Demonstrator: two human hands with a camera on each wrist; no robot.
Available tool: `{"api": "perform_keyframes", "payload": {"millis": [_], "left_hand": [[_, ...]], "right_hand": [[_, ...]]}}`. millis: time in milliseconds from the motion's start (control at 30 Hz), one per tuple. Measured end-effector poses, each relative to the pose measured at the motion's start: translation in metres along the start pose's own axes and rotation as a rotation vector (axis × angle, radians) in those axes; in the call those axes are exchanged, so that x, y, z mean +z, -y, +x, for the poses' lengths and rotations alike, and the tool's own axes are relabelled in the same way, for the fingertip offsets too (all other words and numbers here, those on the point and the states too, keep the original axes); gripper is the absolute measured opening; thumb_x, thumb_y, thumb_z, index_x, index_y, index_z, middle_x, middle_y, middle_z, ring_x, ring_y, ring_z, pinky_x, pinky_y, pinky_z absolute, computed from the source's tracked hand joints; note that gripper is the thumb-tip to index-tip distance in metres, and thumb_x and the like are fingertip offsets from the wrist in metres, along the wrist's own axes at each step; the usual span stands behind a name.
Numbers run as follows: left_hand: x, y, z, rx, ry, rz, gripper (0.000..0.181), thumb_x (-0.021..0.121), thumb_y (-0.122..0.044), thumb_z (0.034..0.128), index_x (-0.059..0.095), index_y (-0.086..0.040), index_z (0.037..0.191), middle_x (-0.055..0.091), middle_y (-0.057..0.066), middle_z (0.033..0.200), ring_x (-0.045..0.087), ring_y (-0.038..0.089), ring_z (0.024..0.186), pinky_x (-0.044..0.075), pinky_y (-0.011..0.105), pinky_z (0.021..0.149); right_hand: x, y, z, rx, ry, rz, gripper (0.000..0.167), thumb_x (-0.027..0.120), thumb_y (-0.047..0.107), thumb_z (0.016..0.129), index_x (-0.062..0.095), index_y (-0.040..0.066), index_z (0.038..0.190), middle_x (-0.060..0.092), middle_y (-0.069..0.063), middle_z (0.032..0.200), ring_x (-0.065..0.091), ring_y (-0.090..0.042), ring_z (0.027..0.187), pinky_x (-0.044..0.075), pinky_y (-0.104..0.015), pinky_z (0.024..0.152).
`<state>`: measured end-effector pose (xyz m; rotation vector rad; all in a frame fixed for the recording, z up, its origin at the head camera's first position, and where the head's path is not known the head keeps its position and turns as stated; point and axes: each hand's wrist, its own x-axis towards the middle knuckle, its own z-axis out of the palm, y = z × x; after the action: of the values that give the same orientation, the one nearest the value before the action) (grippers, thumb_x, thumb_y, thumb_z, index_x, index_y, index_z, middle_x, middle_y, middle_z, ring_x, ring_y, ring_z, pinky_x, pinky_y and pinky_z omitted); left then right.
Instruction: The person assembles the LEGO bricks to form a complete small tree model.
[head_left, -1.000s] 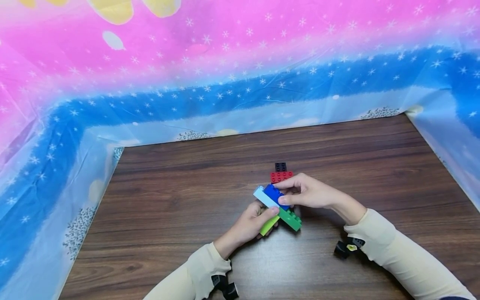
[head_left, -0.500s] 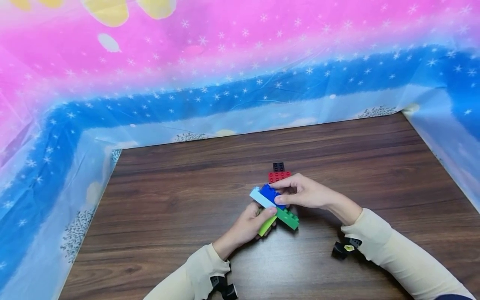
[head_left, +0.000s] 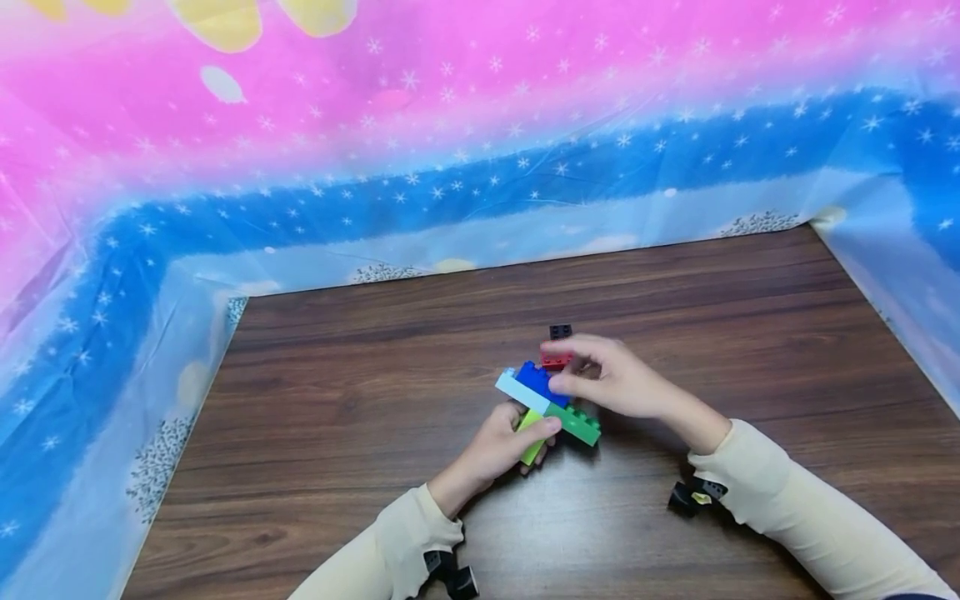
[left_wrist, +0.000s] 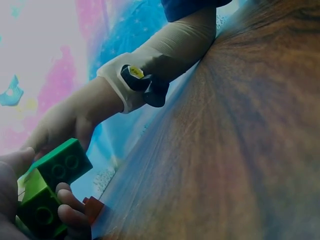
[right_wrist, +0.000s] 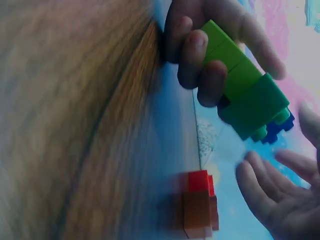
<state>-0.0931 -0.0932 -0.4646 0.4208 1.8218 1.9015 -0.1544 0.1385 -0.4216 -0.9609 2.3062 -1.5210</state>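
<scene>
The left hand [head_left: 501, 446] had its thumb and fingers curled round the lime-green stem [right_wrist: 235, 62] of a build of toy bricks, and the thumb hid the middle of that stem from the head camera. The build was held up off the wooden table [head_left: 337, 400], near the red brick. Across the stem's top lay a light-blue brick [head_left: 519, 393] and, end to end with it, a green brick [head_left: 574, 426]; a dark-blue brick [head_left: 534, 381] sat above them, its right end partly covered by the right thumb. The right hand [head_left: 626, 377] gripped nothing, its fingers spread apart from the thumb and blurred; the right wrist view showed the fingertips apart from the bricks, but whether the thumb touched the dark-blue one could not be told. The palm and thumb of that hand were cut off at the same view's edge. Behind the fingers, the red brick [head_left: 556, 360] on the table was partly hidden, with a black brick [head_left: 560, 332] just beyond it. Seams crossed the stem, though how many bricks made it up was unclear. In the dim left wrist view, the left hand ran out of frame, and the dark-blue and light-blue bricks could not be made out.
</scene>
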Motion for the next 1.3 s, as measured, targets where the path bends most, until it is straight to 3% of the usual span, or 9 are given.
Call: {"api": "perform_keyframes", "payload": {"millis": [100, 200, 433, 567, 667, 833, 967, 1133, 1300], "left_hand": [[0.001, 0.000, 0.000, -0.019, -0.041, -0.006, 0.030, 0.062, -0.023, 0.1054, 0.062, 0.003, 0.090, 0.058, 0.003, 0.065, 0.052, 0.011, 0.054, 0.043, 0.022, 0.045], [0.001, -0.001, 0.000, -0.026, -0.085, -0.019, 0.024, 0.063, -0.022, 0.1052, 0.062, -0.005, 0.089, 0.059, 0.001, 0.066, 0.054, 0.011, 0.055, 0.046, 0.022, 0.047], [0.001, -0.002, 0.001, -0.031, -0.123, -0.085, 0.017, 0.066, -0.017, 0.1040, 0.065, -0.002, 0.096, 0.067, 0.003, 0.080, 0.061, 0.011, 0.061, 0.056, 0.023, 0.055], [0.001, -0.002, 0.001, -0.012, -0.141, -0.075, 0.014, 0.067, -0.017, 0.1027, 0.064, -0.007, 0.093, 0.063, 0.002, 0.074, 0.057, 0.012, 0.058, 0.053, 0.023, 0.053], [0.001, -0.003, 0.000, -0.008, -0.158, -0.061, 0.015, 0.066, -0.016, 0.1026, 0.064, -0.009, 0.090, 0.060, 0.001, 0.069, 0.055, 0.012, 0.056, 0.051, 0.023, 0.052], [0.002, -0.004, 0.000, -0.030, -0.178, -0.075, 0.020, 0.063, -0.017, 0.1053, 0.062, -0.007, 0.087, 0.060, -0.001, 0.069, 0.054, 0.010, 0.055, 0.050, 0.022, 0.051], [0.002, -0.004, 0.000, -0.042, -0.183, -0.099, 0.024, 0.059, -0.019, 0.1077, 0.061, -0.002, 0.091, 0.062, -0.001, 0.072, 0.055, 0.009, 0.055, 0.051, 0.022, 0.051], [0.003, -0.005, 0.000, -0.034, -0.176, -0.115, 0.022, 0.057, -0.020, 0.1082, 0.059, 0.001, 0.100, 0.061, -0.001, 0.075, 0.055, 0.009, 0.055, 0.051, 0.023, 0.051], [0.003, -0.004, 0.000, -0.035, -0.169, -0.109, 0.020, 0.058, -0.018, 0.1089, 0.060, -0.001, 0.099, 0.061, 0.000, 0.074, 0.055, 0.010, 0.055, 0.051, 0.023, 0.051]], "right_hand": [[-0.008, 0.001, 0.000, -0.044, -0.131, -0.123, 0.039, 0.067, 0.015, 0.105, 0.063, 0.002, 0.142, 0.066, -0.019, 0.135, 0.069, -0.021, 0.104, 0.061, -0.034, 0.086], [-0.019, 0.003, -0.002, -0.040, -0.178, -0.228, 0.031, 0.070, 0.014, 0.103, 0.069, 0.002, 0.132, 0.069, -0.016, 0.129, 0.070, -0.022, 0.103, 0.062, -0.037, 0.084], [-0.032, 0.000, -0.006, 0.010, -0.009, -0.471, 0.017, 0.081, 0.013, 0.094, 0.076, 0.005, 0.109, 0.073, -0.006, 0.104, 0.069, -0.020, 0.091, 0.062, -0.040, 0.078], [-0.030, -0.005, -0.005, 0.056, 0.061, -0.552, 0.015, 0.084, 0.014, 0.091, 0.077, 0.009, 0.104, 0.069, 0.000, 0.094, 0.060, -0.011, 0.078, 0.054, -0.034, 0.068], [-0.027, -0.008, -0.004, 0.088, 0.093, -0.596, 0.019, 0.086, 0.014, 0.090, 0.077, 0.008, 0.105, 0.070, 0.002, 0.093, 0.057, -0.010, 0.077, 0.051, -0.032, 0.066], [-0.024, -0.007, -0.004, 0.115, 0.135, -0.616, 0.017, 0.089, 0.015, 0.086, 0.074, 0.013, 0.094, 0.064, 0.004, 0.088, 0.053, -0.011, 0.075, 0.048, -0.032, 0.064], [-0.022, -0.003, -0.005, 0.129, 0.193, -0.573, 0.025, 0.092, 0.016, 0.082, 0.068, 0.016, 0.085, 0.057, 0.006, 0.081, 0.047, -0.012, 0.070, 0.043, -0.030, 0.061], [-0.021, -0.001, -0.005, 0.137, 0.272, -0.504, 0.025, 0.092, 0.017, 0.082, 0.068, 0.015, 0.088, 0.061, 0.008, 0.078, 0.050, -0.008, 0.066, 0.047, -0.027, 0.059], [-0.023, -0.001, -0.006, 0.088, 0.265, -0.412, 0.016, 0.081, 0.009, 0.088, 0.069, 0.011, 0.098, 0.070, 0.008, 0.087, 0.064, -0.006, 0.075, 0.057, -0.028, 0.068]]}}
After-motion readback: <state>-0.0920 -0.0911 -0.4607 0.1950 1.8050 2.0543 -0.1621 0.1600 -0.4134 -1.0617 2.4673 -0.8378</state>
